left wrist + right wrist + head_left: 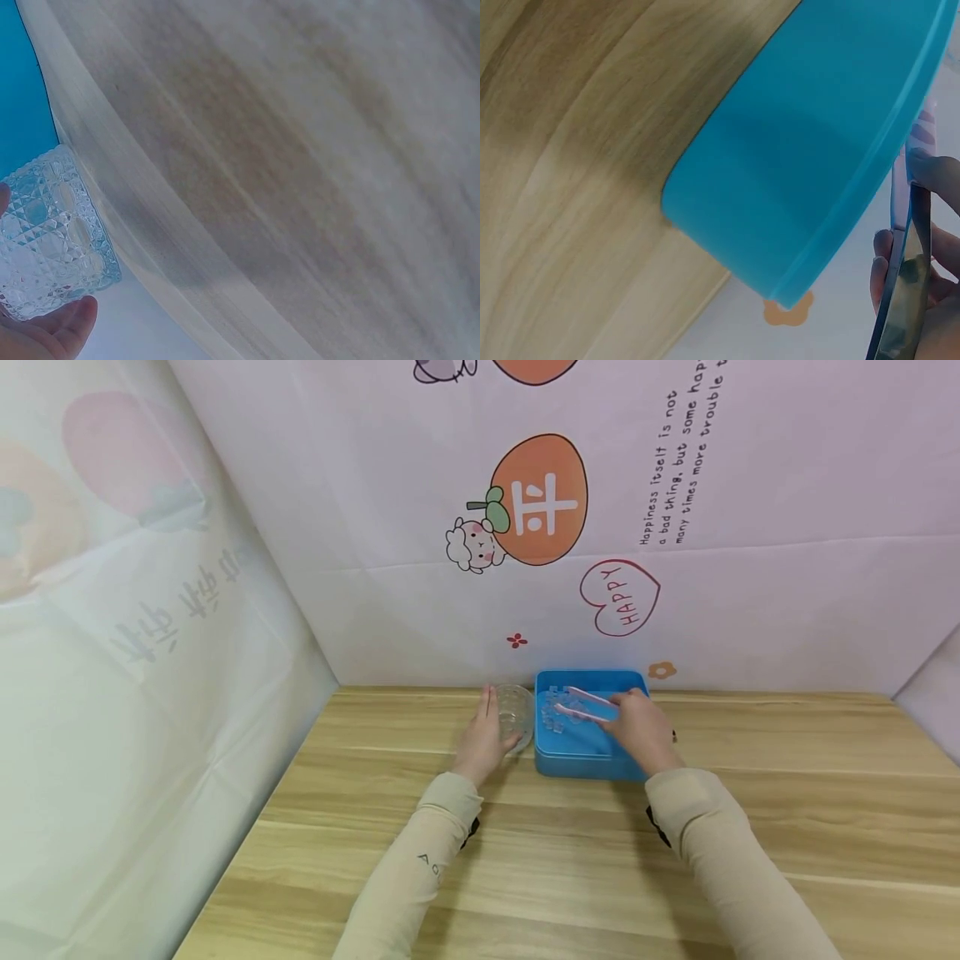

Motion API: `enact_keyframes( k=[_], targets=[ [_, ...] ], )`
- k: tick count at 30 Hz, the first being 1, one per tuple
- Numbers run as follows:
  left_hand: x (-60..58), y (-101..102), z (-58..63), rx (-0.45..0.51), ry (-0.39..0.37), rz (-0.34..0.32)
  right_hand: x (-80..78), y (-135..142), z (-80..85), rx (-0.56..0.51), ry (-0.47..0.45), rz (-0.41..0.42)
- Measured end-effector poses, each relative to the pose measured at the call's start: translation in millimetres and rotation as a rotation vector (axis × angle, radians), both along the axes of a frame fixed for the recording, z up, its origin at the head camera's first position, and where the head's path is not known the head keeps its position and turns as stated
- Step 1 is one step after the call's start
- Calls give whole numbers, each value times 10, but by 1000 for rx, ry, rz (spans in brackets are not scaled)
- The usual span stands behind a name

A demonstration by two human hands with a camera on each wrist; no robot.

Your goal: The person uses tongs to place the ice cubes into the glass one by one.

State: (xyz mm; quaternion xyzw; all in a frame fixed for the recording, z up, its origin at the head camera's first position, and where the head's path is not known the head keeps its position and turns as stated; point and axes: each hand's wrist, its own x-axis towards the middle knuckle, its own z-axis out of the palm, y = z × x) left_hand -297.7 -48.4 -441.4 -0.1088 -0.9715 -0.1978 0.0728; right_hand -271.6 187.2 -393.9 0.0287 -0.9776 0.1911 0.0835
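Observation:
A clear cut-glass bowl [516,717] stands on the table just left of a blue box [592,767]. Fingers and thumb of my left hand [480,742] hold it around the side; the left wrist view shows the diamond-patterned glass [54,240] between them. My right hand [641,727] grips tongs [582,715] with pink ends over the box. Their two arms stand apart, with the tips at the small clear cubes [553,724] in the box's left part. Whether a cube sits between the tips cannot be made out. Metal of the tongs [904,300] shows in the right wrist view.
The wood-grain table [525,877] meets a white printed cloth wall [405,627] right behind the bowl and box. Another cloth [150,735] hangs along the left side. The box's raised walls surround the cubes.

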Motion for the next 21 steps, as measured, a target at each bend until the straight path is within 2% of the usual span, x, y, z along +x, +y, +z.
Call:
enact_keyframes(
  k=[15,21],
  targets=[
    [9,-5,2,-10,1,4,-8,98,-82,17,-90,39],
    [3,-1,2,3,-10,8,-7,95,-75,22,-112,29]
  ],
)
